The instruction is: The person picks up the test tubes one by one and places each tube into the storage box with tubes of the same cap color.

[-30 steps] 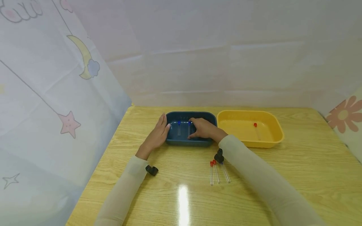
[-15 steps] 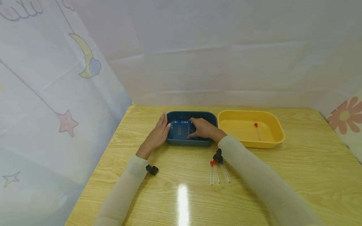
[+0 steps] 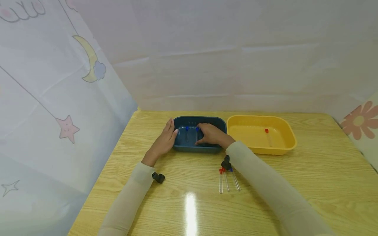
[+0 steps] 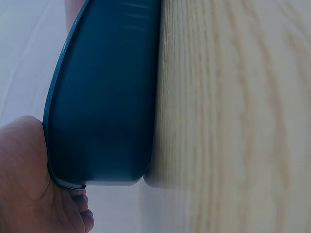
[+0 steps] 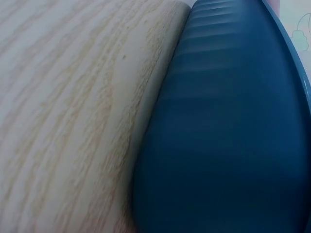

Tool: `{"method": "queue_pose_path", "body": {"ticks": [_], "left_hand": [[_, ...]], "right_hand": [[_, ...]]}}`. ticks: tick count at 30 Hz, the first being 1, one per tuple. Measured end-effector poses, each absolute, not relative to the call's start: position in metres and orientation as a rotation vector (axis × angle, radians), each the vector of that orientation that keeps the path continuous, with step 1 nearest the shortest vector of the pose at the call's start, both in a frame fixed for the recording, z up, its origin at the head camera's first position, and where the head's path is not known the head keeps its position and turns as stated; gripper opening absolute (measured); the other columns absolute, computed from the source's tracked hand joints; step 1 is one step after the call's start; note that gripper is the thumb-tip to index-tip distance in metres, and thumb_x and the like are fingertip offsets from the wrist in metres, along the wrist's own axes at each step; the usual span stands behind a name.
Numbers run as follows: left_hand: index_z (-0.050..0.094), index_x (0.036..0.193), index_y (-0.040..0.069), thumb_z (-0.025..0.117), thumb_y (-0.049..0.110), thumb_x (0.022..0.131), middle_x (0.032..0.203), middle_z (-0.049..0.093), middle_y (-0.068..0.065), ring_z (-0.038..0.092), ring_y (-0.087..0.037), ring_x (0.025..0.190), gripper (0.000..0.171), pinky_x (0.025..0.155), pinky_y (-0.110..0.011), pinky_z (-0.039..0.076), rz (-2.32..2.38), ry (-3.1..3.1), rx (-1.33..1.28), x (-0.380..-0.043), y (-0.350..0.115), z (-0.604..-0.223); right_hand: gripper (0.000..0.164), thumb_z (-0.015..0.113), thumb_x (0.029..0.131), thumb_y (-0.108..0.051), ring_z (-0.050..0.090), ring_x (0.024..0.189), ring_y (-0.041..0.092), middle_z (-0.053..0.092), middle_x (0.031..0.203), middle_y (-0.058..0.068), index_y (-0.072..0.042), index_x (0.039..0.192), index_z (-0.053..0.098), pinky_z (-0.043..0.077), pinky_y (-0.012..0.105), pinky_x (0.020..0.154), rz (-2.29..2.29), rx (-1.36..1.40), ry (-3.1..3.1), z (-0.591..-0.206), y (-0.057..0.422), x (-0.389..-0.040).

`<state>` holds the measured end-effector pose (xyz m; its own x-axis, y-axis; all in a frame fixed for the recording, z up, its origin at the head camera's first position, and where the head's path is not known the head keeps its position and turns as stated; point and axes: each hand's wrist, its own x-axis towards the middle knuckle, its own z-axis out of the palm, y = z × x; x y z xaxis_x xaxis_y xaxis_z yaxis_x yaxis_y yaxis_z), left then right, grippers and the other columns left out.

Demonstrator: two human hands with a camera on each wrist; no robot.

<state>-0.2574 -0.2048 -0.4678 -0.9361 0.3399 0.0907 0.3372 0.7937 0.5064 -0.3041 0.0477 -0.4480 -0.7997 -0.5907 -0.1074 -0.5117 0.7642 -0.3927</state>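
A dark blue plastic tub (image 3: 196,149) stands at the back of the wooden table. My left hand (image 3: 163,139) rests against its left end, fingers straight along the outside and thumb at the rim. Over the tub's right side reaches my right hand (image 3: 213,134), its thumb and fingers curled at the two ends of a clear, blue-capped test tube (image 3: 197,132) on the tub floor. Another blue-capped test tube (image 3: 187,134) lies parallel to it on the left. The right wrist view shows only the tub's outer wall (image 5: 218,136) and table; the hand is hidden there.
A yellow tub (image 3: 257,119) stands right beside the blue one, with a red-capped tube (image 3: 267,131) inside. On the table in front lie two red-capped tubes (image 3: 220,181) and one blue-capped tube (image 3: 235,181), near my right sleeve. A pale printed sheet (image 3: 189,65) hangs behind.
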Motion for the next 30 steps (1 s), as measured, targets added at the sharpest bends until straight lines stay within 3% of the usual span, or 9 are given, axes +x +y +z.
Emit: {"method": "queue_pose_path", "body": {"ticks": [15,30], "left_hand": [[0.001,0.160,-0.003,0.023,0.036,0.114,0.169,-0.012,-0.011,-0.001,-0.031,0.156,0.065,0.124,-0.047,0.010,0.828,2.985,0.550,-0.2568,-0.2037,-0.4668],[0.001,0.160,-0.003,0.022,0.037,0.113,0.169,-0.010,-0.012,-0.001,-0.031,0.156,0.065,0.124,-0.046,0.010,0.836,2.981,0.555,-0.2567,-0.2030,-0.4657]], "right_hand": [[0.093,0.084,0.082,-0.047,0.044,0.140,0.038,0.046,0.151,0.025,0.005,0.148,0.044,0.038,0.048,0.114,-0.435,-0.877,2.764,-0.4489,0.0447,-0.3049],[0.093,0.086,0.078,-0.051,0.055,0.125,0.034,0.053,0.139,0.022,0.003,0.146,0.049,0.046,0.046,0.106,-0.388,-0.902,2.809,-0.4530,0.0426,-0.3065]]}}
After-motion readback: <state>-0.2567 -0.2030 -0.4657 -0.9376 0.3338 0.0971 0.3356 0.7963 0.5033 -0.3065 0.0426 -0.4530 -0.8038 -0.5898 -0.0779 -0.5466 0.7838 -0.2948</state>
